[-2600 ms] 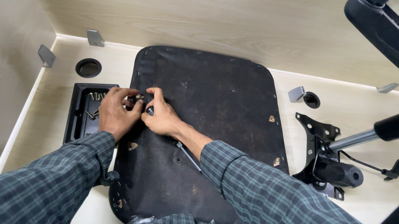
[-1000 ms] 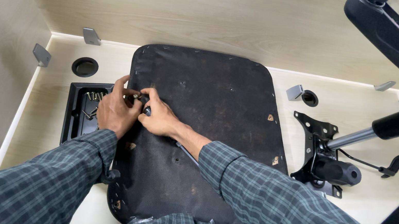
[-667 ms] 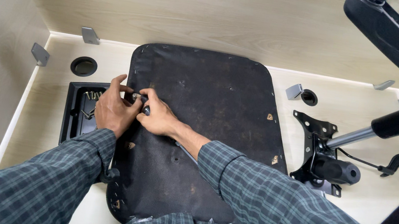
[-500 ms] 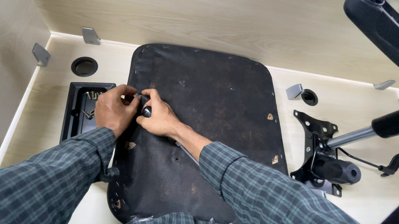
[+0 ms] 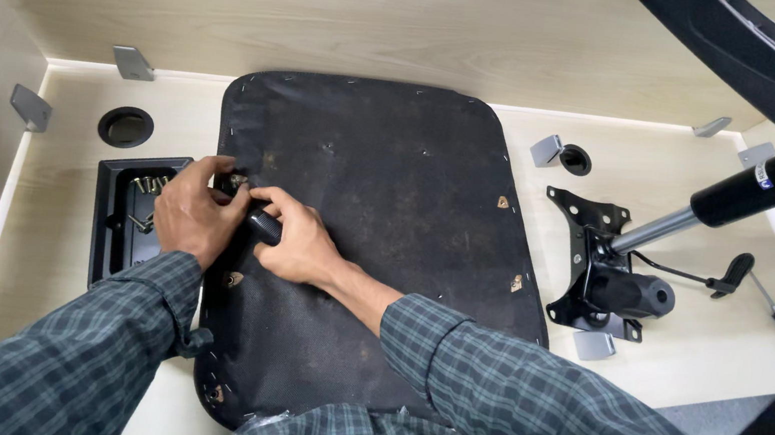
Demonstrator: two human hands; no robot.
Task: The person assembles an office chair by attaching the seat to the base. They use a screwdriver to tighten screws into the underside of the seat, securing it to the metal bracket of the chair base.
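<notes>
The parts tray (image 5: 115, 230) lies left of the upturned seat pan (image 5: 386, 227), the tilt mechanism (image 5: 601, 278) right of it.

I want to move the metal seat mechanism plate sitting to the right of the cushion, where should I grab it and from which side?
Probably grip the seat mechanism by its thick black cylinder, coming from above and the near side. The cylinder lies on its side, rounded and exposed. The flat plate hugs the table, and the gas lift rod slants up and away to the right, blocking that side.
</notes>
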